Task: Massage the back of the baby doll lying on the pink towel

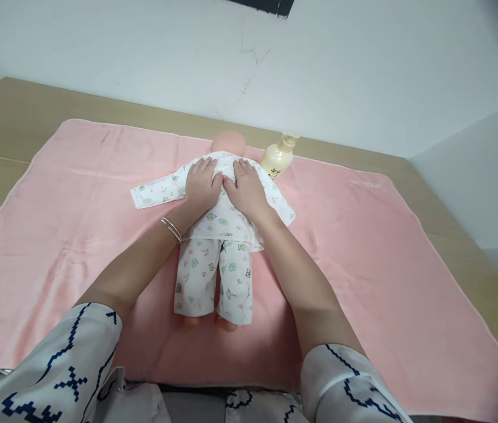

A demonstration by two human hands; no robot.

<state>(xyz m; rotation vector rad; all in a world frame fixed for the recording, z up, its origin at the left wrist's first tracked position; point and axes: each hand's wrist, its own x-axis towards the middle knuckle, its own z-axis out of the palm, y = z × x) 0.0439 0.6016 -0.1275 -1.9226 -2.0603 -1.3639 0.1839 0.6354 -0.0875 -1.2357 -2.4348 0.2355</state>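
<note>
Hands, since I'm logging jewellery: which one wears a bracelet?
The left hand, set apart by a shiny bracelet; the right hand has none.

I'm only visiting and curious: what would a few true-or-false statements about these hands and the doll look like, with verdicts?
1. The left hand lies on the doll. True.
2. The right hand is raised clear of the doll. False: the right hand rests on it too.
3. The bottle is nearer the left hand. False: the bottle is nearer the right.
4. The doll lies on a pink blanket. True.
</note>
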